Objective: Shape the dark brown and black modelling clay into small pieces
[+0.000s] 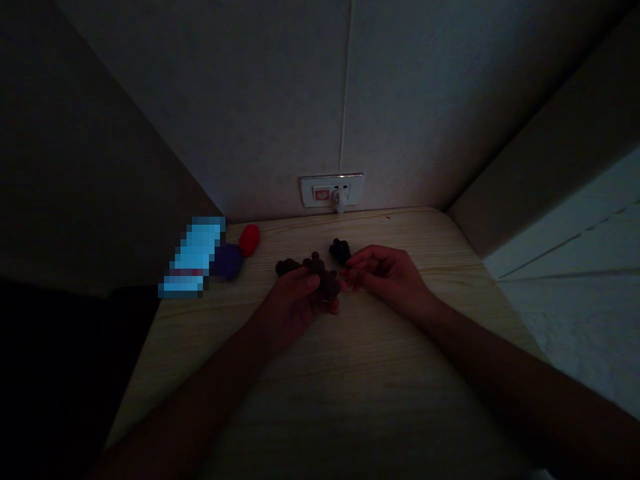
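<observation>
While thumb and fingers of the left hand (290,310) clamp it above the grained wooden table (370,393), the dark brown figure (327,285) juts past the thumb tip, matte, lumpy, round-knobbed. Beside it curls the right hand (393,275); whether that grips anything, I cannot tell. A knobbly black lump (340,250) lies just beyond.

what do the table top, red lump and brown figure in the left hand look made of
Table top: wood or wood-look laminate, fairly matte, going by its grain lines. Red lump: perhaps modelling clay, from its plain rounded shape; finish unclear. Brown figure in the left hand: possibly clay too, dull, with rounded bumps; too dark to be sure.
</observation>
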### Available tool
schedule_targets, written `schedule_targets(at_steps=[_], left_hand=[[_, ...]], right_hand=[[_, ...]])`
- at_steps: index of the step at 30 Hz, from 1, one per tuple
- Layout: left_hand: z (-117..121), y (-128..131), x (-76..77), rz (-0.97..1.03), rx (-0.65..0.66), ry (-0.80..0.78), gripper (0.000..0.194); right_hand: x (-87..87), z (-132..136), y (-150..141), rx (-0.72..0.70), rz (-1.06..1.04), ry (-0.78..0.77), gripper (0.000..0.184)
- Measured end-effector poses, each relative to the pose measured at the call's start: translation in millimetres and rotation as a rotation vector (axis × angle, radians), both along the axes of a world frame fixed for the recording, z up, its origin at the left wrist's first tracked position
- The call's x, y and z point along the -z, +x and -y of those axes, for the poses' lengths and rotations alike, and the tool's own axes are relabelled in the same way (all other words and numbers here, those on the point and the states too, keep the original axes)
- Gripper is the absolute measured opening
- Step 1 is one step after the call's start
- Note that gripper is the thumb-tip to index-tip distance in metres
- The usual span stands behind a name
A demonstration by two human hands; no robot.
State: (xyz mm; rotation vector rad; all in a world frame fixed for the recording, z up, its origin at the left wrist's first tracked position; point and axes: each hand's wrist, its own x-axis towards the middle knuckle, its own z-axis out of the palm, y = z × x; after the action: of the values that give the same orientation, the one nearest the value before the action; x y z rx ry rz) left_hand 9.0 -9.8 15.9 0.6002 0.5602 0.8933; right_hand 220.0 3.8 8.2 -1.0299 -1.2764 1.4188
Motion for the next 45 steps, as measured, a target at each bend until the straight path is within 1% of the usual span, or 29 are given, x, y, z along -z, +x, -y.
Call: schedule_targets(at_steps=[3, 6, 7, 8, 11, 13, 21, 27, 36, 42, 45], left_hand=[[0.3, 0.2, 1.5, 0.001, -0.016, -0.003, 0.015], [0.8, 1.1, 1.2, 0.015, -0.047, -0.008, 0.014], [0.9, 1.5, 0.8, 0.02, -0.056, -0.009, 0.014], [1.0, 1.9, 0.3, 0.023, -0.061, -0.009, 0.015], [1.0, 3.0, -0.7, 0.019, -0.081, -0.014, 0.016], [0.8, 3.4, -0.5, 0.015, -0.092, -0.013, 0.016], [1.1, 3.7, 0.9, 0.005, -0.092, -0.005, 0.022], [0.9, 4.3, 2.2, -0.004, -0.095, 0.023, 0.022], [1.6, 5.6, 0.7, -0.064, -0.133, 0.021, 0.025], [1.5, 6.2, 1.2, -0.069, -0.159, -0.001, 0.027], [1.4, 6.9, 0.1, -0.053, -0.169, -0.014, 0.026]], right_hand=[[-6.7, 7.0, -2.8, 0.068, 0.023, 0.051, 0.027], [-16.3, 19.6, -5.9, 0.183, 0.12, 0.199, 0.019], [-18.9, 23.8, -6.6, 0.196, 0.175, 0.256, 0.015], [-20.9, 27.5, -7.1, 0.205, 0.212, 0.32, 0.012], [-22.5, 33.2, -7.5, 0.157, 0.286, 0.491, 0.008], [-21.8, 33.1, -7.5, 0.125, 0.298, 0.549, 0.009], [-22.4, 29.9, -8.7, 0.115, 0.302, 0.58, 0.01], [-20.7, 26.9, -9.1, 0.11, 0.303, 0.688, 0.013], [-21.9, 27.1, -8.9, 0.101, 0.381, 0.772, 0.011], [-19.8, 26.8, -8.3, 0.108, 0.408, 0.773, 0.009], [-18.1, 28.3, -7.9, 0.11, 0.413, 0.737, 0.014]])
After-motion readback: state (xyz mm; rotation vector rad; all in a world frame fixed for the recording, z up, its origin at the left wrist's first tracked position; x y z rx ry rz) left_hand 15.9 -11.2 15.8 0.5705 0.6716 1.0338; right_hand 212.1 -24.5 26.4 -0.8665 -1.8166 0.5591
